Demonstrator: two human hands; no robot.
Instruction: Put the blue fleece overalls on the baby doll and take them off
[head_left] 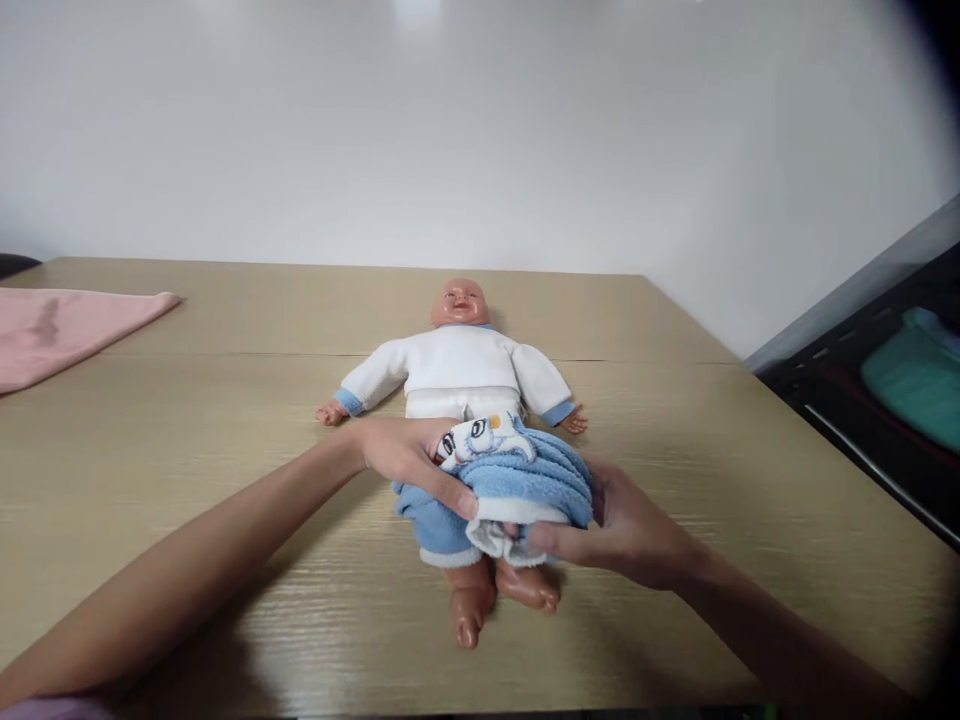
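Note:
A baby doll (459, 360) lies on its back on the wooden table (187, 450), head away from me, in a white top with blue cuffs. Bunched over its hips and legs is a pair of blue fleece trousers (517, 480) with a white cartoon patch and white cuffs. My left hand (409, 455) grips the left side of the bunched trousers, thumb over the fabric. My right hand (619, 525) holds the right side and lower cuff, fingers curled under it. The doll's bare feet (499, 595) stick out below the fabric.
A pink cloth (60, 325) lies flat at the table's far left. To the right, beyond the table edge, a dark rack (862, 400) holds a teal item (915, 375). A white wall stands behind the table.

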